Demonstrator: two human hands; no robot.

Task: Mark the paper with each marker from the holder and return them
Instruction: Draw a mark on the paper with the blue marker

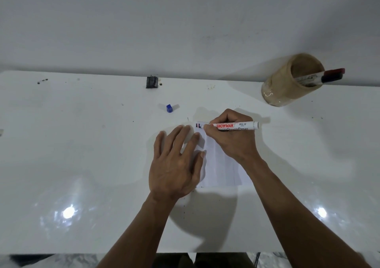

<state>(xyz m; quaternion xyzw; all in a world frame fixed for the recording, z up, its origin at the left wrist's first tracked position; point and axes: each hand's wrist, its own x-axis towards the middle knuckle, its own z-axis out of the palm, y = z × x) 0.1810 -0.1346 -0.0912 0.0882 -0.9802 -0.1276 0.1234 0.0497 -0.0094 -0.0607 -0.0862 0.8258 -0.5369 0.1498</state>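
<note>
A white sheet of paper lies on the white table. My left hand rests flat on the paper's left side, fingers spread. My right hand grips an uncapped white Snowman marker, lying almost level with its tip at the paper's top left corner. Short dark, red and blue marks show there. A blue cap lies loose on the table beyond the paper. The tan round holder stands at the back right with two capped markers leaning out of it, one red-capped, one black-capped.
A small black block sits at the table's back edge against the white wall. Small dark specks dot the tabletop. The table's near edge runs just above the bottom of the view, with dark floor below it.
</note>
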